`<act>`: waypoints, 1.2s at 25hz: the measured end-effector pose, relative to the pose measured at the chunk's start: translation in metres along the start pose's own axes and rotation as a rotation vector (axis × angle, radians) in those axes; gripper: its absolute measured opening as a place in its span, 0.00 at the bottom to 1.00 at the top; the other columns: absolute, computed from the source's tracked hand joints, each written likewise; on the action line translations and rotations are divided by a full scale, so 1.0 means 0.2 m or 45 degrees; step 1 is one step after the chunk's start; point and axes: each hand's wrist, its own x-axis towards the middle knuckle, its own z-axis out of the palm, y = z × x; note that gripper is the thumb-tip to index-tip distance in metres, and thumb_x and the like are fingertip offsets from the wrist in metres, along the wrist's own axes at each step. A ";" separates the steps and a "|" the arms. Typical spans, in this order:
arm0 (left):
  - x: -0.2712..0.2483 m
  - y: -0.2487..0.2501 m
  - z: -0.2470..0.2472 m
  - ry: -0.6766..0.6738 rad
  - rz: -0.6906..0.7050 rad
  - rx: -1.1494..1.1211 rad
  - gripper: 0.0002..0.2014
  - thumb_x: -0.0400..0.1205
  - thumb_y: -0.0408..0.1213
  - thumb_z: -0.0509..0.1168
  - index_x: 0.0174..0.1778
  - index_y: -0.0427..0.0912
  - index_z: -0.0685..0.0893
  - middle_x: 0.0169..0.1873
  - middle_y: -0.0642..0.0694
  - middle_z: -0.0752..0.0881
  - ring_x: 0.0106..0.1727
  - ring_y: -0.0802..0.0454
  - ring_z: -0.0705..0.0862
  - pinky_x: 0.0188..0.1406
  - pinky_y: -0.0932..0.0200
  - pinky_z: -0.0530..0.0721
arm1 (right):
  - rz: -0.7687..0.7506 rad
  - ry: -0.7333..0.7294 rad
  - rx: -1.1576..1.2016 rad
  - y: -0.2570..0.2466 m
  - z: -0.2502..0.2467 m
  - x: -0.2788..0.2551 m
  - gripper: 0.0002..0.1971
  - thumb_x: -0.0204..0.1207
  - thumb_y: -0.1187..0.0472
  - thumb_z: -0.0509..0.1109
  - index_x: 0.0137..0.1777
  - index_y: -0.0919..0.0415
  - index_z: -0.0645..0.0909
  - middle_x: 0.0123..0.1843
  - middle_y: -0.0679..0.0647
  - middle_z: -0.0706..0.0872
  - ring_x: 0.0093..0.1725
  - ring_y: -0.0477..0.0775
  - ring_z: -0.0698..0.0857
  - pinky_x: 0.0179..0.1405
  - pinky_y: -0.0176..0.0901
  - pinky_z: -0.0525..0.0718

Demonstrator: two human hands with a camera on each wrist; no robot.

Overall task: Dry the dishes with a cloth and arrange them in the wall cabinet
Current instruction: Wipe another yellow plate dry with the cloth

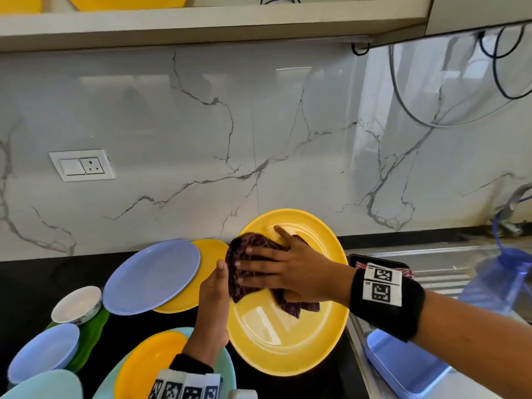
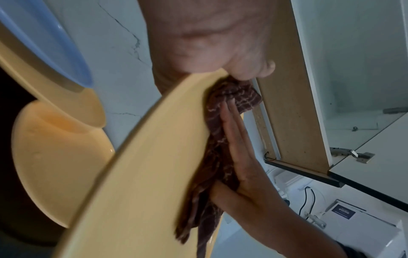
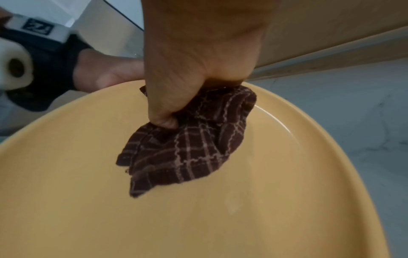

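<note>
Bright daylight from the right glares on the glossy backsplash [image 1: 259,133]; wrist views are dimmer, motion-blurred, edge-warped.

A large yellow plate [image 1: 290,335] sits tilted at lower centre of the head view, its glossy inner face turned up. A crumpled dark maroon checked cloth [image 1: 244,269] lies pressed against the upper left of that face.
</note>
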 end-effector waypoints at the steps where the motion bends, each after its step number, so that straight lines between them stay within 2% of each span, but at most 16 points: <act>1: -0.01 0.01 0.00 -0.002 0.068 0.039 0.09 0.84 0.49 0.59 0.46 0.59 0.85 0.38 0.67 0.90 0.42 0.70 0.86 0.49 0.68 0.81 | 0.091 -0.002 0.056 0.03 -0.01 0.00 0.44 0.67 0.49 0.69 0.84 0.43 0.57 0.86 0.48 0.58 0.85 0.57 0.56 0.70 0.79 0.67; 2: -0.01 0.01 -0.01 0.002 0.109 0.097 0.12 0.86 0.41 0.60 0.42 0.62 0.85 0.33 0.68 0.88 0.39 0.68 0.84 0.45 0.73 0.78 | 0.209 -0.026 0.112 0.06 0.00 0.00 0.46 0.63 0.50 0.71 0.83 0.43 0.57 0.85 0.48 0.59 0.83 0.59 0.60 0.60 0.75 0.77; 3: -0.01 0.01 -0.01 0.025 0.137 0.119 0.16 0.86 0.37 0.62 0.39 0.62 0.87 0.31 0.64 0.87 0.38 0.64 0.82 0.46 0.70 0.78 | 0.343 -0.048 0.170 0.09 -0.01 0.00 0.48 0.60 0.52 0.73 0.83 0.43 0.57 0.85 0.49 0.60 0.80 0.60 0.63 0.46 0.65 0.84; 5: 0.00 0.01 -0.04 0.112 0.171 0.049 0.05 0.81 0.42 0.68 0.45 0.56 0.89 0.39 0.58 0.90 0.45 0.57 0.86 0.59 0.54 0.79 | 0.591 -0.056 0.239 0.14 0.02 -0.03 0.53 0.60 0.54 0.76 0.84 0.43 0.52 0.84 0.50 0.59 0.72 0.63 0.68 0.26 0.45 0.76; 6: 0.01 0.00 -0.05 0.119 0.187 -0.025 0.12 0.76 0.50 0.73 0.53 0.52 0.89 0.47 0.54 0.92 0.53 0.52 0.88 0.65 0.46 0.79 | 0.688 -0.075 0.247 0.15 0.05 -0.04 0.53 0.65 0.56 0.75 0.85 0.43 0.46 0.85 0.51 0.56 0.71 0.64 0.68 0.25 0.44 0.73; 8: 0.00 0.01 -0.06 0.120 0.210 -0.148 0.36 0.61 0.63 0.80 0.61 0.45 0.87 0.58 0.44 0.90 0.63 0.39 0.85 0.68 0.34 0.77 | 0.849 -0.206 0.339 0.12 0.09 -0.07 0.49 0.76 0.60 0.69 0.85 0.45 0.35 0.86 0.53 0.45 0.74 0.67 0.62 0.36 0.46 0.81; 11: -0.02 0.04 -0.05 0.161 0.210 -0.216 0.41 0.60 0.64 0.81 0.66 0.44 0.85 0.66 0.38 0.85 0.69 0.31 0.80 0.71 0.25 0.71 | 1.073 -0.327 0.587 0.02 0.13 -0.12 0.49 0.77 0.63 0.69 0.86 0.54 0.35 0.85 0.59 0.41 0.80 0.72 0.55 0.58 0.52 0.85; 13: 0.00 0.04 -0.08 0.151 0.204 -0.248 0.41 0.61 0.63 0.81 0.67 0.44 0.85 0.67 0.37 0.84 0.69 0.31 0.79 0.71 0.24 0.71 | 1.125 -0.386 0.804 -0.08 0.16 -0.16 0.50 0.72 0.61 0.74 0.85 0.57 0.42 0.84 0.60 0.45 0.80 0.75 0.55 0.64 0.57 0.82; 15: 0.00 0.07 -0.08 0.095 0.182 -0.271 0.41 0.60 0.62 0.81 0.66 0.44 0.85 0.66 0.38 0.85 0.68 0.32 0.81 0.68 0.25 0.74 | 1.040 -0.444 1.023 -0.21 0.17 -0.19 0.49 0.68 0.62 0.76 0.83 0.57 0.49 0.81 0.59 0.51 0.76 0.75 0.62 0.61 0.56 0.83; 18: 0.01 0.08 -0.07 0.051 0.182 -0.352 0.44 0.60 0.63 0.81 0.70 0.44 0.82 0.67 0.39 0.85 0.68 0.34 0.82 0.67 0.27 0.75 | 0.800 -0.466 1.241 -0.38 0.10 -0.16 0.44 0.66 0.60 0.77 0.79 0.58 0.56 0.76 0.58 0.57 0.64 0.69 0.76 0.45 0.50 0.79; 21: 0.04 0.03 -0.08 0.086 0.187 -0.433 0.41 0.68 0.62 0.78 0.75 0.47 0.78 0.73 0.42 0.80 0.74 0.36 0.76 0.73 0.27 0.69 | 0.670 -0.436 1.380 -0.42 0.00 -0.08 0.39 0.68 0.60 0.77 0.77 0.60 0.62 0.70 0.58 0.65 0.56 0.64 0.77 0.44 0.48 0.75; 23: 0.05 -0.01 -0.10 0.111 0.151 -0.456 0.40 0.70 0.62 0.76 0.77 0.50 0.76 0.75 0.45 0.77 0.77 0.37 0.73 0.74 0.27 0.66 | 0.559 -0.408 1.415 -0.37 -0.06 -0.05 0.37 0.69 0.62 0.77 0.76 0.58 0.65 0.67 0.60 0.72 0.58 0.64 0.78 0.49 0.50 0.79; 25: 0.02 -0.02 -0.08 0.136 0.104 -0.452 0.39 0.71 0.62 0.75 0.77 0.51 0.76 0.74 0.44 0.78 0.75 0.37 0.75 0.74 0.27 0.68 | 0.471 -0.358 1.498 -0.26 -0.12 -0.04 0.35 0.68 0.66 0.76 0.73 0.55 0.66 0.61 0.62 0.82 0.52 0.60 0.83 0.47 0.50 0.82; 27: -0.01 -0.02 -0.07 0.137 -0.044 -0.504 0.34 0.75 0.60 0.72 0.76 0.50 0.77 0.71 0.41 0.81 0.71 0.37 0.80 0.70 0.29 0.74 | 0.559 -0.185 1.717 -0.07 -0.16 -0.05 0.32 0.66 0.69 0.76 0.67 0.52 0.67 0.53 0.58 0.86 0.40 0.48 0.84 0.36 0.41 0.83; 28: -0.01 -0.03 -0.07 0.101 -0.106 -0.529 0.29 0.79 0.58 0.66 0.76 0.50 0.77 0.70 0.41 0.83 0.69 0.37 0.81 0.67 0.30 0.78 | 0.690 -0.034 1.813 0.02 -0.15 -0.07 0.30 0.64 0.68 0.76 0.64 0.51 0.70 0.53 0.54 0.85 0.39 0.44 0.84 0.35 0.35 0.82; 30: -0.02 -0.05 -0.08 0.024 -0.187 -0.615 0.24 0.82 0.54 0.59 0.73 0.51 0.78 0.66 0.42 0.85 0.65 0.39 0.85 0.59 0.37 0.85 | 1.061 0.270 1.816 0.13 -0.08 -0.09 0.27 0.64 0.66 0.76 0.63 0.52 0.75 0.58 0.52 0.80 0.51 0.49 0.85 0.41 0.27 0.81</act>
